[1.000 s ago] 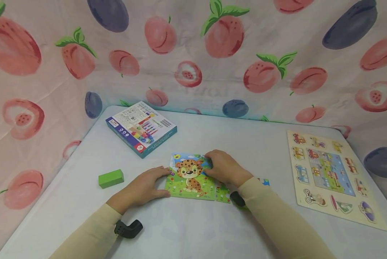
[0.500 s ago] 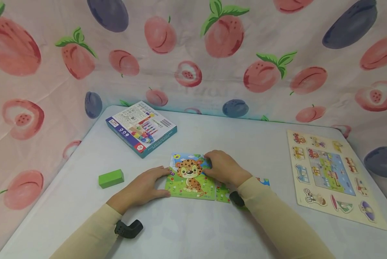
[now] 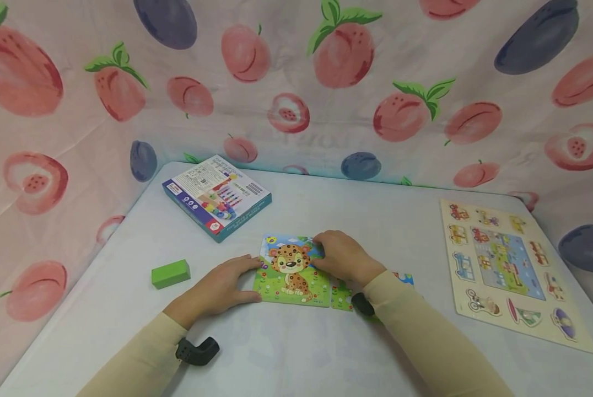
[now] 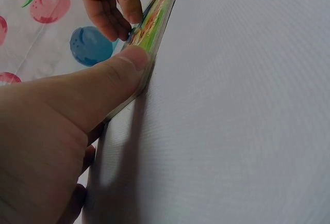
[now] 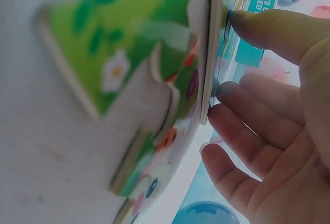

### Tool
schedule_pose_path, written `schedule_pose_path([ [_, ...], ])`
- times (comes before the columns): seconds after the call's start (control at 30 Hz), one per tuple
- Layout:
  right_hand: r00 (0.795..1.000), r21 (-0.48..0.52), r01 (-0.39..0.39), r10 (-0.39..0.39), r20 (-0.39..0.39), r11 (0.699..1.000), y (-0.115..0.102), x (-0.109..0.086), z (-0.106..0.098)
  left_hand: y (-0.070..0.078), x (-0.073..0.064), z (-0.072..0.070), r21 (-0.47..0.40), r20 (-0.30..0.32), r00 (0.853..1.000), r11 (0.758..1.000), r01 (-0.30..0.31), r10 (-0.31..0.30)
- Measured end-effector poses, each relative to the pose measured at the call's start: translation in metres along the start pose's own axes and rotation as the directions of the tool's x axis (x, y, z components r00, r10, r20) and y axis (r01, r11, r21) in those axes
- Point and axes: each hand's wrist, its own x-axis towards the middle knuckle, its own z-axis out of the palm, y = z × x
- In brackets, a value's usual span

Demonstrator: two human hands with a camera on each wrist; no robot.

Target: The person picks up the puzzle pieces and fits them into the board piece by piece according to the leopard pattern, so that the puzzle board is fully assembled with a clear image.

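A leopard jigsaw puzzle (image 3: 291,275) lies flat on the white table, its picture facing up. My left hand (image 3: 222,286) rests against its left side; the thumb touches the lower left corner, seen close in the left wrist view, where the thumb (image 4: 116,77) lies on the edge. At the upper right corner, the thumb and fingertips of my right hand (image 3: 346,256) pinch a dark blue-green puzzle piece (image 3: 318,251), mostly hidden by the fingers. Loose puzzle pieces (image 3: 342,296) lie under the right forearm; the right wrist view shows a green piece (image 5: 87,43) with a white flower.
A green block (image 3: 170,274) sits left of the left hand. Behind it lies a flat toy box (image 3: 217,196). On the right is a wooden peg puzzle board (image 3: 515,275) with vehicle pictures. Fruit-printed cloth (image 3: 326,127) walls the table at the back and left.
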Motion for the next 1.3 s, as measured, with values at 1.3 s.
schedule_pose_path([
  [1.3,1.000,0.043,-0.003,0.004,-0.017,0.999,0.0086,0.0006,0.0038,-0.0001,-0.0002,0.0008,0.007,0.004,1.000,1.000,0.006,-0.006],
])
